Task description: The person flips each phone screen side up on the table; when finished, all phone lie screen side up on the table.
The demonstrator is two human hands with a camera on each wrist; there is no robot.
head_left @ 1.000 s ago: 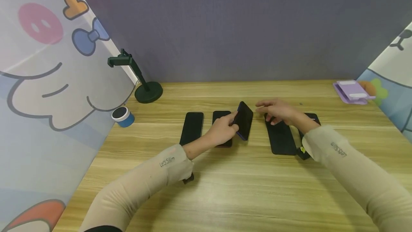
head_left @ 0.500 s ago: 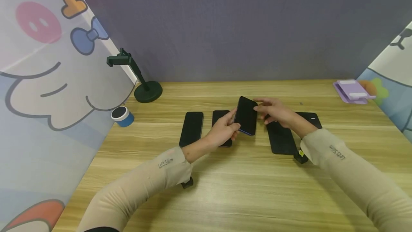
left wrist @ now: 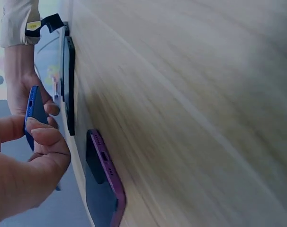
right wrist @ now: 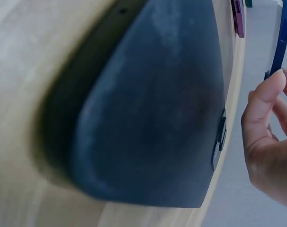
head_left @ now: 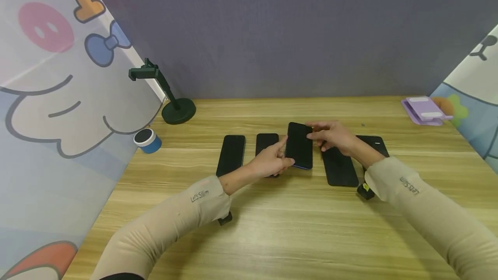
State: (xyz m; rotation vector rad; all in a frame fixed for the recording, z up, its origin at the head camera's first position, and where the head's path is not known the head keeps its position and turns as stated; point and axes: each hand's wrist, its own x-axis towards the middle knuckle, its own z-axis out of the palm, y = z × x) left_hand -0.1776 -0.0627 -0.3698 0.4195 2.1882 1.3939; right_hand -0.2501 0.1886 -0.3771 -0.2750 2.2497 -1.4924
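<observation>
A smartphone (head_left: pixel 299 146) with a blue edge is held above the table, its black screen facing up toward the head camera. My left hand (head_left: pixel 268 161) pinches its lower left side between thumb and fingers; the left wrist view shows the blue frame (left wrist: pixel 32 101) in that pinch. At the upper right corner, my right hand (head_left: pixel 334 137) grips the same phone with thumb and fingertips. Beneath my left hand lies a phone (head_left: pixel 266 141), whose purple-red edge (left wrist: pixel 116 187) shows in the left wrist view. Under my right hand rests a larger black phone (head_left: pixel 340 170).
Another black phone (head_left: pixel 231 154) lies to the left, and one more (head_left: pixel 375 141) is partly hidden by the right forearm. A dark green stand (head_left: pixel 179 109) and a blue jar (head_left: pixel 148 141) are at the left; a purple folding holder (head_left: pixel 426 110) sits at the back right.
The blue-edged phone has turned from nearly edge-on to screen facing the head camera, and lowered slightly over the last half second. My right hand has come to grip its upper corner.
</observation>
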